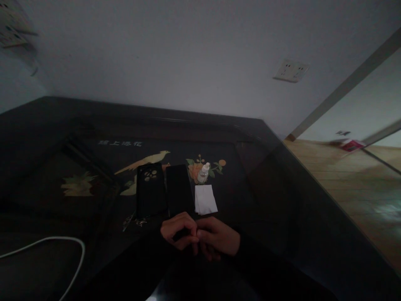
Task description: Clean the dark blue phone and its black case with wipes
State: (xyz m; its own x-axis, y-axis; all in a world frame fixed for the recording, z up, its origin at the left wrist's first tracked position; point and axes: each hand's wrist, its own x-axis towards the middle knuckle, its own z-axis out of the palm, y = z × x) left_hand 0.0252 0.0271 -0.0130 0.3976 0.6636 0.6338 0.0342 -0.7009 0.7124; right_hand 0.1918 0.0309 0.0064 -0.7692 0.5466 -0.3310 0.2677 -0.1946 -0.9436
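Dim lacquered table [257, 167], hands [200, 236] clasped, fingers [188, 223] half-hidden

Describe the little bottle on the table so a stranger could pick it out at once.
On the dark table inlaid with a bird and flowers, find the black phone lying flat. Just beyond its right side, over the inlaid orange flower, sits a small clear bottle with a white cap, the only see-through item, right above a folded white paper.
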